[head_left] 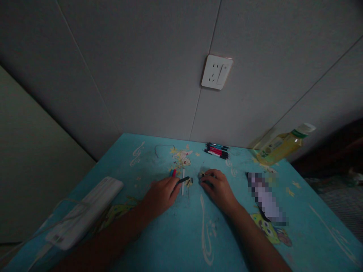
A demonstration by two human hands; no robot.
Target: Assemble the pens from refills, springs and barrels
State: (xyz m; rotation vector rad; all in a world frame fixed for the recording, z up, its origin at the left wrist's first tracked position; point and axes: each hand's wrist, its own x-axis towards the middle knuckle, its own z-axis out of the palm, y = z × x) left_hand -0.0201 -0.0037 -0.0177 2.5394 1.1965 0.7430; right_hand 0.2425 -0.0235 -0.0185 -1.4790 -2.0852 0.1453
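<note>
My left hand is closed around a dark pen barrel, which points up and to the right. Beside and partly under that hand lie a red pen barrel, a blue one and a white barrel. A small black piece sits just past the dark barrel's tip. My right hand rests on the table with its fingers curled in over a little group of small dark and clear parts. Its fingertips touch these parts, but which one they grip is too small to tell.
A row of several pens lies at the table's back edge. A bottle of yellow liquid stands at the back right, near a phone. On the left is a white power strip with cables. The wall carries a socket.
</note>
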